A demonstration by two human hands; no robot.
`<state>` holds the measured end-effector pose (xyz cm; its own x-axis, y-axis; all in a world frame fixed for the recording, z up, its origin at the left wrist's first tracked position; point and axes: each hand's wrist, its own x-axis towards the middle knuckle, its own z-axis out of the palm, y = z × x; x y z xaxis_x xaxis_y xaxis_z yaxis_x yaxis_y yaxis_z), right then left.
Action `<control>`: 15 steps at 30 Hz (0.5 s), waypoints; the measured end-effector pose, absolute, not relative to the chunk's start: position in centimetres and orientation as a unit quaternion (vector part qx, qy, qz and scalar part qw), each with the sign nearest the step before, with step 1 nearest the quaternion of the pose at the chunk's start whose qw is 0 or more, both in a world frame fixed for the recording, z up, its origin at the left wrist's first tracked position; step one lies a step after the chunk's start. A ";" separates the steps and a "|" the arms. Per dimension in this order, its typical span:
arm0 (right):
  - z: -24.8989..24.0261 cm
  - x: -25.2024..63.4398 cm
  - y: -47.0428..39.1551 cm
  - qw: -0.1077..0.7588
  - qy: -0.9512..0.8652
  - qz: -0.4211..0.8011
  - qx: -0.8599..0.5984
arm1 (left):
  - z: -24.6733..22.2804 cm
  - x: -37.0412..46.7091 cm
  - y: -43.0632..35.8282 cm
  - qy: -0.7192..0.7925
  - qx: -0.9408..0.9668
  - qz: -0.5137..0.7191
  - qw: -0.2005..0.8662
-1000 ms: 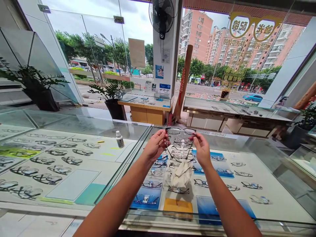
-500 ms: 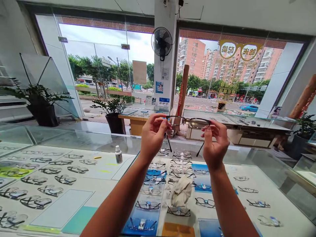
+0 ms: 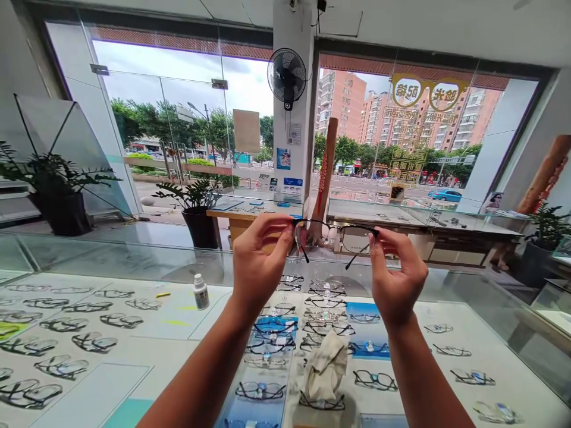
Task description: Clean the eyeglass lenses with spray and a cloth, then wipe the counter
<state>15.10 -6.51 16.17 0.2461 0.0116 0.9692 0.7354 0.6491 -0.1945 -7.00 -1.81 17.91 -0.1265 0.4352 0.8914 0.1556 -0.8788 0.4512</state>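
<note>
A pair of eyeglasses (image 3: 335,229) with a dark upper rim is held up above the glass display counter, its temples hanging down toward me. My left hand (image 3: 263,255) pinches the frame's left end between thumb and fingers. At the other end, my right hand (image 3: 398,270) grips the right hinge area the same way. Below them, a crumpled beige cloth (image 3: 326,367) lies on the counter over rows of eyeglasses. A small white bottle (image 3: 201,292) with a dark label stands upright to the left of my left forearm.
Rows of eyeglasses (image 3: 94,342) fill the case at left, and more (image 3: 375,379) lie at centre and right. A yellow stick-like item (image 3: 163,295) is beside the bottle. Beyond the counter are a potted plant (image 3: 200,223), a wooden post (image 3: 326,169) and a wall fan (image 3: 287,77).
The eyeglasses have come down slightly and tilted, so the lenses face me more fully. Both hands have lowered and moved a little apart. The view has shifted slightly.
</note>
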 end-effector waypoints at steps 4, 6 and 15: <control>16.1 15.0 -6.4 0.716 -0.560 -0.237 -0.343 | 17.9 -7.1 -1.9 0.243 0.651 0.714 0.084; 16.1 15.0 -6.5 0.714 -0.560 -0.236 -0.348 | 17.9 -7.0 -1.9 0.248 0.650 0.714 0.080; 16.6 15.1 -7.2 0.721 -0.555 -0.232 -0.344 | 17.5 -6.8 -1.8 0.246 0.646 0.717 0.093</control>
<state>15.09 -7.15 16.57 0.2760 0.0474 0.9600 0.7165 0.6556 -0.2383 -6.83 -1.79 17.54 -0.1480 0.4512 0.8801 0.1838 -0.8618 0.4727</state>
